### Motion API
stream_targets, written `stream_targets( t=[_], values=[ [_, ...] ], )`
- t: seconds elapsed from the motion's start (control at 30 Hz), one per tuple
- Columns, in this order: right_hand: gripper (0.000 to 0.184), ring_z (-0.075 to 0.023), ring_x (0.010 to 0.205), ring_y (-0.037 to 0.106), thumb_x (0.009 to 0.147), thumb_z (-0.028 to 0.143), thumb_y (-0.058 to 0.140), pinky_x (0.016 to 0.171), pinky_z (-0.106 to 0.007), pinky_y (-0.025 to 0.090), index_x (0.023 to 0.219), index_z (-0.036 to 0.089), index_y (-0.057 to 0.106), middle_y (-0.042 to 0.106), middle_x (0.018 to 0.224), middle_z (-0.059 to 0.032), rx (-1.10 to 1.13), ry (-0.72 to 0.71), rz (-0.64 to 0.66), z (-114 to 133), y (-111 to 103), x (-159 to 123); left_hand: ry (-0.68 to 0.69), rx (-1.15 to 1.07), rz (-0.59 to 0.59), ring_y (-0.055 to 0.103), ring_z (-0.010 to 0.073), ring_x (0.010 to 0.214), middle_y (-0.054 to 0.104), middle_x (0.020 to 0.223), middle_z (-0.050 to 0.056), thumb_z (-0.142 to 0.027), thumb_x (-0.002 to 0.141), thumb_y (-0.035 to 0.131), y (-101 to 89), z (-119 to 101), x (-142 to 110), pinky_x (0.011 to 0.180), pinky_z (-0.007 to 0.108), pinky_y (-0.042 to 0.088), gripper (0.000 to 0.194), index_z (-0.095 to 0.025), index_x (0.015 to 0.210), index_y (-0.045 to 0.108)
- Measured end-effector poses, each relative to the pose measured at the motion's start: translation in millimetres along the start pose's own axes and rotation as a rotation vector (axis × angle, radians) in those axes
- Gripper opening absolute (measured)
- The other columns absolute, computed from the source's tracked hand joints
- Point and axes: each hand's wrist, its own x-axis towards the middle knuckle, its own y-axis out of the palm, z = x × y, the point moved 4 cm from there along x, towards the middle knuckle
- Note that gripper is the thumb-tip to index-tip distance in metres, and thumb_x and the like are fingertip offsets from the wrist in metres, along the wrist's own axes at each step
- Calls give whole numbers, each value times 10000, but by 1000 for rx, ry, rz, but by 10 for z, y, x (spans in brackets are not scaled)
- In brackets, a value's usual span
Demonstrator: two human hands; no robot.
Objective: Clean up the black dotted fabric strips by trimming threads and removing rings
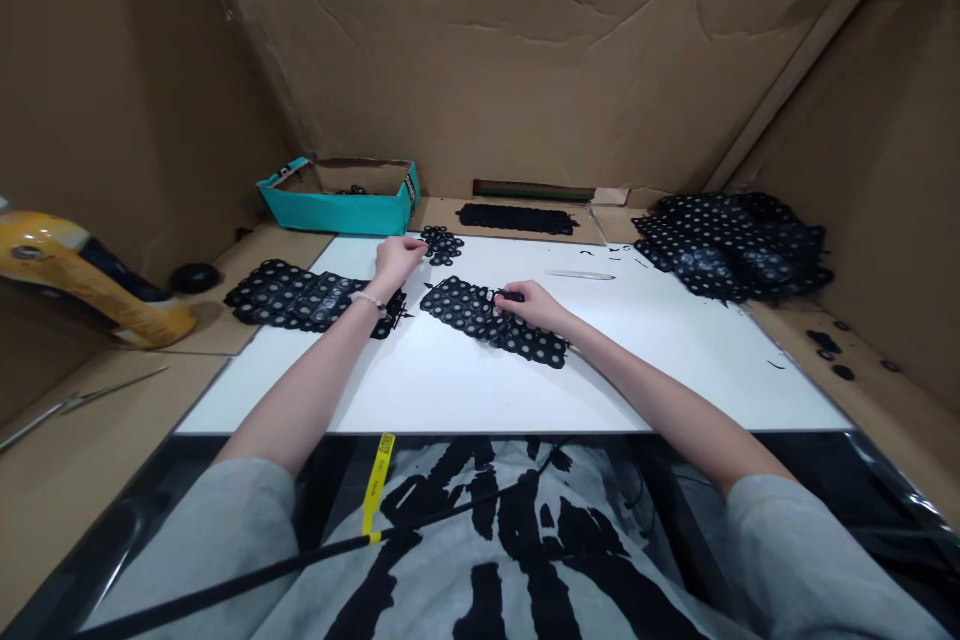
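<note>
I see the right hand (pixel 529 304) with its grip pinched on a small black piece (pixel 511 296), over the dotted black strip (pixel 459 305) mid-worktop (pixel 600 390). Left hand (pixel 400 260) is at the ring cluster (pixel 442 245) near the far edge; can't tell grip gap or contents.

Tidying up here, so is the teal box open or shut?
Open: the teal box shows its brown inside, with black pieces lying there.

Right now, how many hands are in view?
2. The left hand is at the dotted black cluster near the turquoise box; the right hand is over the dotted black strip in the middle of the white board. No others show.
</note>
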Motion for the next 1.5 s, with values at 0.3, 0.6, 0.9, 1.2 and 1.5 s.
stream_targets(
  t=[0.3, 0.6, 0.9, 1.2, 1.5],
  values=[
    [289, -198, 814, 622, 844, 407, 569, 835, -307, 425, 745, 160, 682, 721, 805, -49, 34, -1, 8, 26, -10, -10, 319, -52, 248, 639, 220, 877, 741, 984, 90, -331, 756, 645, 23, -426, -210, 818, 303, 476, 412, -141, 1113, 724],
    [317, -174, 777, 554, 824, 452, 575, 760, -294, 409, 850, 144, 647, 661, 790, -29, 113, -19, -11, 70, -23, -1, 589, -20, 746, 596, 166, 716, 697, 798, 27, -537, 671, 745, 368, -793, -791, 644, 260, 421, 433, -176, 910, 728],
    [278, -166, 787, 553, 817, 417, 580, 790, -301, 413, 890, 152, 622, 659, 826, -25, 186, 33, -15, 97, -19, -17, 456, -66, 724, 601, 180, 741, 709, 843, 48, -526, 635, 773, 384, -755, -726, 663, 278, 427, 463, -159, 908, 701],
    [214, -177, 834, 557, 812, 371, 560, 828, -308, 421, 886, 172, 584, 633, 847, -14, 216, 31, -54, 52, -13, 21, 466, -167, 706, 625, 191, 789, 712, 865, 58, -501, 678, 755, 390, -752, -724, 707, 293, 452, 450, -156, 960, 694],
    [201, -167, 802, 573, 827, 375, 555, 832, -312, 434, 848, 176, 570, 684, 859, -31, 246, 17, 3, 150, -9, -29, 383, -141, 826, 621, 190, 768, 744, 854, 49, -477, 725, 682, 355, -730, -711, 679, 279, 424, 360, -165, 886, 759]
  ],
)
